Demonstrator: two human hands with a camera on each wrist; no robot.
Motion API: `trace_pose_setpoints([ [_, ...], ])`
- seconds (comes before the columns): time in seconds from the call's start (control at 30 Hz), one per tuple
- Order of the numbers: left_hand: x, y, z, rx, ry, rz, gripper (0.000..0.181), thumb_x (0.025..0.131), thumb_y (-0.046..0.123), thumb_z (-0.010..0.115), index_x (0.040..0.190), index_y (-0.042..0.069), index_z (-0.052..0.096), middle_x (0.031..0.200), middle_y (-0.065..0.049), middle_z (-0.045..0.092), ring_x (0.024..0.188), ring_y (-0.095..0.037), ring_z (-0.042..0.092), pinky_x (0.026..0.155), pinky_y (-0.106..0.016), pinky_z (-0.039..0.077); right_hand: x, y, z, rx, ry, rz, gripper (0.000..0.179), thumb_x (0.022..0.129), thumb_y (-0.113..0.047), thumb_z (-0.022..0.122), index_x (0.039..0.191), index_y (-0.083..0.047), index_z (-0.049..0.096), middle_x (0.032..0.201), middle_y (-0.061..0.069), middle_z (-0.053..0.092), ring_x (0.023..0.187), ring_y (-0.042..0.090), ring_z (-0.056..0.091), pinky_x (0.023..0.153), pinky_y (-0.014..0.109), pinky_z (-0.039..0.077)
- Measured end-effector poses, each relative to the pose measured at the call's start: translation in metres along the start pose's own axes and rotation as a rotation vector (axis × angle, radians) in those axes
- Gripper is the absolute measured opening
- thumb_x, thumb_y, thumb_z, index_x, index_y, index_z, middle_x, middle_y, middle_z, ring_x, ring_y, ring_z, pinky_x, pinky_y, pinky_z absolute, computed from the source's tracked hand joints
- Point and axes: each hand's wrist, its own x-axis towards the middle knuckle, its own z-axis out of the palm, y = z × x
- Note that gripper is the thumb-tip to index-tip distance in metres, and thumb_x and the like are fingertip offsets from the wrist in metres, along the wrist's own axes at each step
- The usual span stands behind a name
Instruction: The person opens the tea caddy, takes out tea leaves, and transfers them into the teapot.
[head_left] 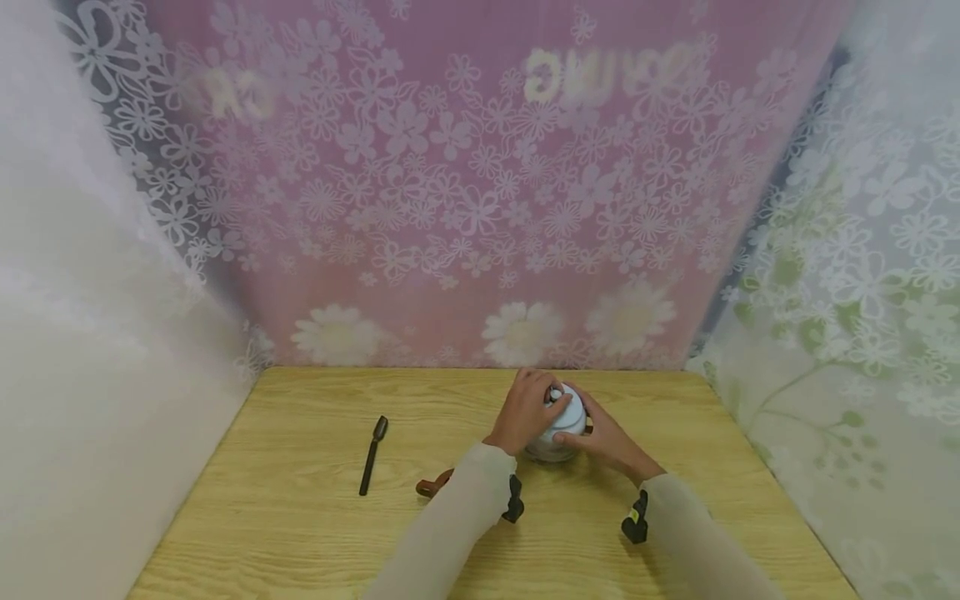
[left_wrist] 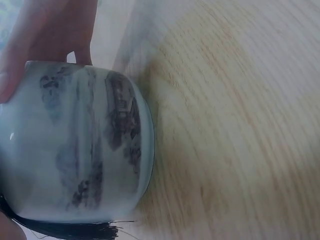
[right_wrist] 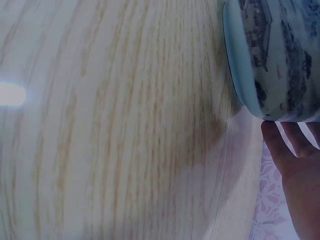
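Observation:
A round ceramic jar [head_left: 551,452] with a pale lid [head_left: 573,412] stands on the table, a dark landscape painted round its side. My left hand [head_left: 525,410] reaches over the top from the left, thumb and fingers pinching the lid's small knob [head_left: 556,394]. From the right, my right hand [head_left: 611,442] grips the jar's upper side, its thumb in front and its fingers behind. The painted jar [left_wrist: 85,145] fills the left part of the left wrist view, with a black fringed strand [left_wrist: 75,230] along its edge. In the right wrist view, fingertips [right_wrist: 272,132] touch the jar's side.
On the wooden table [head_left: 300,533], a small dark spoon-like tool [head_left: 372,456] lies to the left. A brown looped piece [head_left: 433,485] is partly hidden under my left forearm. Flower-patterned sheets [head_left: 480,208] hang behind the table and at its sides.

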Motion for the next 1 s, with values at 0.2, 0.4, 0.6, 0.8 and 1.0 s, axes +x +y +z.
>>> trace_pose_setpoints([
  [0.2,-0.003,0.002,0.003,-0.02,0.038,-0.008,0.015,0.111,0.031,0.067,0.102,0.019,0.072,0.104,0.005,0.074,0.11,-0.016,0.058,0.092,-0.031,0.054,-0.003,-0.003,0.001,-0.008,0.005,0.005,0.1,0.104,-0.027,0.079,0.177,-0.021,0.012,0.179,0.019,0.022,0.154,0.045,0.041,0.115,0.056,0.051],
  [0.4,-0.006,0.001,0.008,-0.063,0.087,0.009,0.013,0.11,0.026,0.067,0.1,0.019,0.071,0.099,0.005,0.072,0.108,-0.015,0.058,0.089,-0.03,0.053,-0.006,-0.004,0.003,-0.028,0.017,0.016,0.099,0.102,-0.032,0.08,0.177,-0.024,0.015,0.176,0.017,0.029,0.151,0.043,0.046,0.112,0.053,0.054],
  [0.6,-0.008,-0.001,0.011,-0.063,0.097,0.022,0.013,0.109,0.024,0.066,0.098,0.019,0.069,0.094,0.006,0.069,0.11,-0.015,0.06,0.091,-0.03,0.054,-0.009,-0.004,0.004,-0.052,0.021,0.03,0.1,0.102,-0.036,0.081,0.177,-0.022,0.016,0.174,0.018,0.034,0.148,0.042,0.049,0.109,0.05,0.056],
  [0.8,-0.007,-0.001,0.009,-0.066,0.133,0.055,0.013,0.108,0.022,0.066,0.096,0.019,0.067,0.09,0.006,0.066,0.101,-0.015,0.057,0.085,-0.028,0.052,-0.008,-0.006,0.003,-0.078,0.036,0.022,0.099,0.101,-0.036,0.081,0.176,-0.021,0.017,0.172,0.018,0.038,0.146,0.043,0.051,0.106,0.049,0.057],
  [1.0,-0.007,0.0,0.01,-0.047,0.168,0.08,0.015,0.108,0.02,0.067,0.093,0.018,0.066,0.086,0.005,0.065,0.097,-0.015,0.056,0.082,-0.029,0.051,-0.011,-0.011,0.002,-0.079,0.04,0.022,0.1,0.102,-0.035,0.08,0.176,-0.017,0.016,0.172,0.019,0.039,0.145,0.042,0.053,0.104,0.045,0.058],
])
